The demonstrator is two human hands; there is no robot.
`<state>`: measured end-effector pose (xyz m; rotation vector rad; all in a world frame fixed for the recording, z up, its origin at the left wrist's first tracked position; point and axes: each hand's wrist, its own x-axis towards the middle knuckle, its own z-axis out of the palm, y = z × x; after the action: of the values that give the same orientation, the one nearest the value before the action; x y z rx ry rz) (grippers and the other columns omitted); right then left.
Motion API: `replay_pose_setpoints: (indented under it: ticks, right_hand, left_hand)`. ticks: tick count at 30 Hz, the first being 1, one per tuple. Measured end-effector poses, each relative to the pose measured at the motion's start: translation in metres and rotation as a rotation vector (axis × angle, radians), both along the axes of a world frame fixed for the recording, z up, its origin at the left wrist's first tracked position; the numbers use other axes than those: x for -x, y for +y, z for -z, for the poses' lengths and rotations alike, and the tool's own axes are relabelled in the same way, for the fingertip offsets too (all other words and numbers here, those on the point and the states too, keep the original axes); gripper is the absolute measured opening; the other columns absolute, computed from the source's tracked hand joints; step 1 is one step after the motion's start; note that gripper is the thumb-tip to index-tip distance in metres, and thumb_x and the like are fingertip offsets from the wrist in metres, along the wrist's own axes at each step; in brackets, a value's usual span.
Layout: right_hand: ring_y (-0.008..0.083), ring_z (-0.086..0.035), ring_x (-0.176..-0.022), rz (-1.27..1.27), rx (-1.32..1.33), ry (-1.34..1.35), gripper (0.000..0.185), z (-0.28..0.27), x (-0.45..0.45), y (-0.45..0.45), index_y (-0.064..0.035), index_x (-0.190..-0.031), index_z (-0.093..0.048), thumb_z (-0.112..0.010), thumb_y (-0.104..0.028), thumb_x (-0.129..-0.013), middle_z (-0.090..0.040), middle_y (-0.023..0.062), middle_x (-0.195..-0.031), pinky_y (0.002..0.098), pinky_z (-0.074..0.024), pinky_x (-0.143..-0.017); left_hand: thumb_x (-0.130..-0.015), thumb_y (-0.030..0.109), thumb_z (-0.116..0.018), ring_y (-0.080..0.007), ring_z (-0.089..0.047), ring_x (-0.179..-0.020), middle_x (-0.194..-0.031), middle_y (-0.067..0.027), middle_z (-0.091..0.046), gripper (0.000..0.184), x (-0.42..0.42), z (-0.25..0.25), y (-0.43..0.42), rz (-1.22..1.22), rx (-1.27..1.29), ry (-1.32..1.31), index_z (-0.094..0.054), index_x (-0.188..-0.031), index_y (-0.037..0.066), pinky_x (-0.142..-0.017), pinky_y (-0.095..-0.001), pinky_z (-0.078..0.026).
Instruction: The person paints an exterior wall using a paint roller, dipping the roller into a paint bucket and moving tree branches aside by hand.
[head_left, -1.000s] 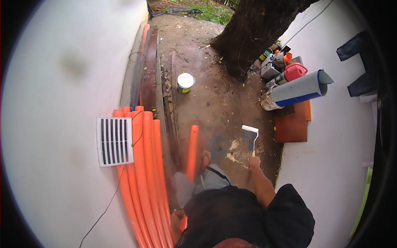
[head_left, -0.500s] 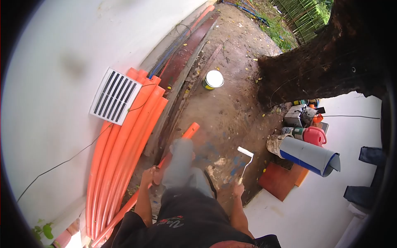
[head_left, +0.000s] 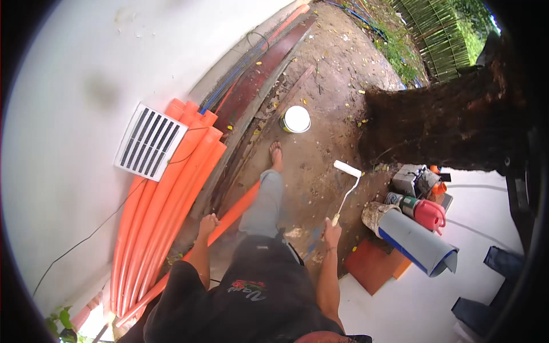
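Note:
A paint roller with a white sleeve (head_left: 347, 168) is in my right hand (head_left: 331, 231), whose fingers wrap its pale handle. The roller's wire frame points forward, with the sleeve held out over the ground. My left hand (head_left: 208, 225) is closed in a loose fist beside a long orange pipe (head_left: 231, 214); what it holds, if anything, is hidden. That pipe lies slanting along my left side, partly behind my leg. Ahead stands a bucket (head_left: 296, 120) with a white top; whether this is a lid or paint cannot be made out.
Several orange pipes (head_left: 182, 200) lean along the white wall at left, below a white vent grille (head_left: 151, 142). A thick tree trunk (head_left: 434, 128) juts in from the right. Near it are a dirty bucket (head_left: 374, 214), a rolled grey-blue sheet (head_left: 420, 241), a red jug (head_left: 429, 216) and brown boards (head_left: 369, 266).
My bare foot has come into view ahead, with the leg stretched forward. Both hands have shifted up in the view, the roller with the right one. The bucket appears closer to my foot.

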<state>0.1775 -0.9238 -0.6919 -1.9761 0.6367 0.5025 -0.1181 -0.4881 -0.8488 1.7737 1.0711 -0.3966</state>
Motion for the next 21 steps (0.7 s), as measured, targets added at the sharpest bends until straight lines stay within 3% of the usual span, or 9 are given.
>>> replay_pose_setpoints:
  ticks: [1, 3, 4, 6, 7, 9, 14, 17, 21]
  right_hand:
    - [0.0131, -0.050, -0.045, 0.006, -0.014, -0.001, 0.024, 0.012, -0.029, 0.008, -0.0059, -0.083, -0.056, -0.067, -0.022, -0.098, -0.051, 0.0011, -0.060, 0.0312, -0.0419, -0.039]
    - [0.0134, -0.050, -0.044, 0.002, -0.032, 0.015, 0.025, 0.043, -0.086, 0.015, -0.0068, -0.082, -0.055, -0.067, -0.023, -0.098, -0.051, 0.0012, -0.061, 0.0310, -0.0418, -0.039]
    - [0.0135, -0.050, -0.044, -0.008, -0.089, 0.047, 0.025, 0.041, -0.158, 0.039, -0.0072, -0.082, -0.055, -0.067, -0.023, -0.098, -0.051, 0.0012, -0.061, 0.0310, -0.0419, -0.039]
    - [0.0137, -0.050, -0.044, 0.072, -0.193, 0.138, 0.026, -0.009, -0.211, 0.088, -0.0080, -0.081, -0.054, -0.067, -0.024, -0.097, -0.050, 0.0012, -0.060, 0.0308, -0.0421, -0.038]
    - [0.0139, -0.050, -0.044, 0.043, -0.157, 0.147, 0.029, 0.001, -0.235, 0.089, -0.0086, -0.080, -0.052, -0.068, -0.025, -0.097, -0.049, 0.0008, -0.059, 0.0306, -0.0425, -0.039]
    - [0.0137, -0.050, -0.044, 0.033, -0.123, 0.103, 0.029, 0.003, -0.263, 0.093, -0.0087, -0.080, -0.052, -0.067, -0.025, -0.097, -0.048, 0.0005, -0.059, 0.0307, -0.0425, -0.039]
    - [0.0129, -0.048, -0.043, 0.012, 0.015, 0.104, 0.029, 0.020, -0.306, 0.072, -0.0078, -0.081, -0.052, -0.066, -0.025, -0.098, -0.048, 0.0006, -0.058, 0.0303, -0.0412, -0.039]
    - [0.0120, -0.047, -0.043, -0.028, 0.133, 0.143, 0.028, 0.040, -0.322, 0.050, -0.0071, -0.083, -0.052, -0.065, -0.025, -0.099, -0.048, 0.0004, -0.059, 0.0298, -0.0398, -0.040]
    - [0.0106, -0.045, -0.043, -0.104, 0.168, 0.199, 0.025, 0.081, -0.351, 0.022, -0.0069, -0.086, -0.053, -0.065, -0.024, -0.100, -0.048, -0.0009, -0.059, 0.0294, -0.0396, -0.040]
  left_hand:
    - [-0.105, 0.036, -0.045, -0.0256, -0.072, -0.076, -0.073, -0.0122, -0.073, 0.048, -0.033, 0.013, 0.007, -0.061, 0.041, 0.023, -0.068, -0.083, 0.000, -0.075, -0.0413, -0.054]
    - [-0.104, 0.040, -0.047, -0.0283, -0.073, -0.077, -0.074, -0.0119, -0.073, 0.050, -0.128, -0.036, 0.018, -0.043, 0.039, 0.003, -0.068, -0.084, -0.001, -0.075, -0.0423, -0.054]
    - [-0.104, 0.040, -0.048, -0.0270, -0.073, -0.078, -0.075, -0.0118, -0.074, 0.049, -0.216, -0.042, 0.028, -0.078, -0.034, -0.043, -0.069, -0.085, -0.001, -0.075, -0.0419, -0.054]
    - [-0.103, 0.036, -0.053, -0.0254, -0.073, -0.081, -0.081, -0.0119, -0.075, 0.041, -0.312, -0.071, 0.025, -0.139, -0.046, -0.099, -0.069, -0.090, 0.000, -0.077, -0.0405, -0.054]
    - [-0.101, 0.032, -0.057, -0.0258, -0.073, -0.085, -0.089, -0.0125, -0.076, 0.034, -0.348, -0.054, 0.027, -0.114, -0.018, -0.148, -0.069, -0.093, 0.001, -0.080, -0.0399, -0.054]
    - [-0.097, 0.031, -0.065, -0.0298, -0.072, -0.089, -0.089, -0.0134, -0.075, 0.029, -0.406, -0.028, 0.012, -0.108, 0.043, -0.308, -0.070, -0.091, 0.003, -0.081, -0.0426, -0.053]
    - [-0.100, 0.033, -0.057, -0.0377, -0.070, -0.099, -0.098, -0.0146, -0.075, 0.029, -0.515, 0.016, -0.033, 0.319, 0.025, 0.061, -0.070, -0.100, 0.007, -0.087, -0.0488, -0.052]
    - [-0.102, 0.034, -0.053, -0.0389, -0.069, -0.101, -0.104, -0.0136, -0.075, 0.030, -0.572, 0.023, -0.056, 0.438, 0.176, 0.120, -0.070, -0.105, 0.010, -0.089, -0.0510, -0.051]
    - [-0.098, 0.027, -0.057, -0.0416, -0.065, -0.108, -0.109, -0.0189, -0.072, 0.025, -0.623, 0.079, -0.098, 0.436, 0.118, 0.041, -0.069, -0.110, 0.008, -0.094, -0.0514, -0.051]
